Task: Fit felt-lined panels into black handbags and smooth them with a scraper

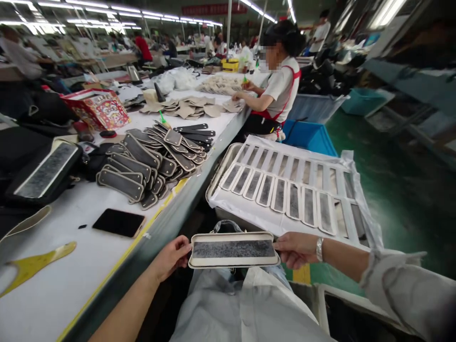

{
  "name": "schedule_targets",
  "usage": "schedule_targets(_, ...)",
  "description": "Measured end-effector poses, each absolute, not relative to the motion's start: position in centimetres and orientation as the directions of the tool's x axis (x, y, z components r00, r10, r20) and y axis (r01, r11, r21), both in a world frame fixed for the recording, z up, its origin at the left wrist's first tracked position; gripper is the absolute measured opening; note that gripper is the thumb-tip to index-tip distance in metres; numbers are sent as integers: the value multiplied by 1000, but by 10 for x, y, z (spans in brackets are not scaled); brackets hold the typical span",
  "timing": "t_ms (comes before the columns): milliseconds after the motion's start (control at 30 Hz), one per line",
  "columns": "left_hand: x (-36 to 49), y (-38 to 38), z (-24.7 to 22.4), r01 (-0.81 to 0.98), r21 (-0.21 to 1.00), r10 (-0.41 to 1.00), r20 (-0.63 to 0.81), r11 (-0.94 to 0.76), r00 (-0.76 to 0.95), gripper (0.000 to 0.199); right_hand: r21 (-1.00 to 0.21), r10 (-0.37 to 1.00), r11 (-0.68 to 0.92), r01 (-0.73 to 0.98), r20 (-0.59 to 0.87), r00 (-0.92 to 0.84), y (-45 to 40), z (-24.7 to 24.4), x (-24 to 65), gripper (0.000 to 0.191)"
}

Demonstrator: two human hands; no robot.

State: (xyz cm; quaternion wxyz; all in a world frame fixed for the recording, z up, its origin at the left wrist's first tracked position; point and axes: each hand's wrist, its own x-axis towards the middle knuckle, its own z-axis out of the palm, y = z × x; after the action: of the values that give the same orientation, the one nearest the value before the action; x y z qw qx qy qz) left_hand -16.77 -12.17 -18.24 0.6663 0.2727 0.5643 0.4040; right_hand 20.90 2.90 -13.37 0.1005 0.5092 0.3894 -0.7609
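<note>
Beside tray (213, 181) of panels (279, 195), cream-rimmed piece (233, 249), gripped by left hand (175, 256), right hand (296, 249)

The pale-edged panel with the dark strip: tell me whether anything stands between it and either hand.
Nothing visible does: the left hand holds one end of the pale-edged panel and the right hand the other. The white-covered tray lies beyond it, not in between.

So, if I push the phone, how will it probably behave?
The phone lies flat, so it would probably slide, not roll or tip. Its thin slab shape suggests it is stiff. Its dark face looks smooth, perhaps glass, so it may be slippery and fragile.
</note>
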Motion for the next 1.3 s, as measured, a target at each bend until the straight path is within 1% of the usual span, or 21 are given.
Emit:
schedule_targets(100,-166,-115,-181,-238,793,827,-551,560,110,41,-442,201,-651,616,-884,-422,39,-129,204,30)
schedule_targets(167,-169,-111,-177,-196,780,805,-577,594,140,41,-399,159,-641,655,-905,-395,45,-129,199,35)
schedule_targets(233,-171,-109,-174,-132,777,787,-602,616,131,42,-361,136,-623,694,-924,-358,50,-131,194,43)
schedule_targets(333,-171,-106,-171,-67,775,777,-621,628,102,42,-351,152,-563,748,-934,-323,54,-136,189,49)
schedule_targets(433,-167,-104,-169,-40,783,783,-616,620,82,40,-374,167,-520,768,-926,-338,54,-138,188,46)
schedule_targets(633,-156,-110,-170,-17,796,796,-605,605,-20,42,-471,333,-557,684,-881,-335,40,-134,192,30)
schedule_targets(733,-154,-115,-179,-92,778,779,-626,621,-33,40,-513,395,-592,622,-857,-330,29,-132,197,23)
schedule_targets(800,-158,-118,-186,-142,761,768,-640,633,-5,38,-547,453,-592,592,-833,-316,21,-130,200,22)
schedule_targets(833,-161,-118,-190,-136,766,774,-633,628,7,36,-564,481,-586,582,-820,-309,16,-129,201,22)
schedule_targets(900,-169,-117,-196,-44,813,814,-580,581,17,33,-588,521,-572,572,-799,-300,8,-127,203,24)
schedule_targets(933,-173,-114,-198,29,845,845,-535,535,11,35,-595,534,-568,569,-792,-295,5,-127,203,25)
schedule_targets(1000,-179,-106,-200,172,882,894,-447,438,14,47,-611,550,-570,549,-780,-298,2,-129,204,26)
schedule_targets(1067,-178,-94,-195,280,883,907,-413,375,85,52,-639,567,-576,510,-761,-313,2,-133,205,24)
schedule_targets(1133,-169,-85,-180,386,868,902,-398,312,168,49,-685,605,-546,482,-721,-339,-1,-137,205,26)
schedule_targets(1200,-156,-82,-155,496,839,906,-366,222,213,46,-727,646,-469,502,-669,-367,-10,-137,204,32)
schedule_targets(1267,-142,-80,-132,548,822,889,-359,156,284,49,-740,653,-410,533,-647,-394,-20,-138,207,35)
schedule_targets(1300,-137,-77,-124,552,817,885,-369,163,285,52,-745,648,-406,529,-643,-408,-21,-142,208,37)
